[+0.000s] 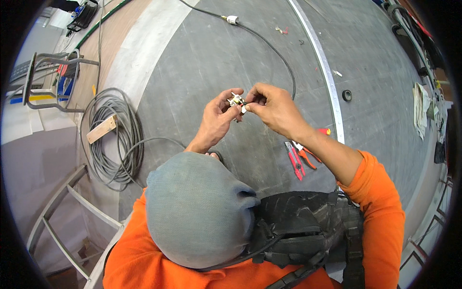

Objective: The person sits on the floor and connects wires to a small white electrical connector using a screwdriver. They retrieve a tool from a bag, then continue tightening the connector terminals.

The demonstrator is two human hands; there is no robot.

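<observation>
Held up above the grey floor, a small electrical connector [236, 100] with metal and pale parts sits in the fingers of my left hand [217, 118], which is closed around it. Against its right side, the fingertips of my right hand [276, 108] pinch what looks like a short wire [244, 103]; the fingers hide most of it. A black cable [269, 45] runs from the far side, through a white cable connector [232, 19], down behind my right hand. Below my right forearm lie a red utility knife [295, 161], orange-handled pliers [308, 158] and a red-and-yellow handle [324, 131].
A coil of grey cable [113, 154] lies at left, a wooden block [102, 129] on it. Metal frames [67, 96] stand beyond and nearer. A pale metal strip [323, 72] crosses the floor; a black tape roll [346, 95] lies right of it. My cloth-covered knee [202, 207] is close below.
</observation>
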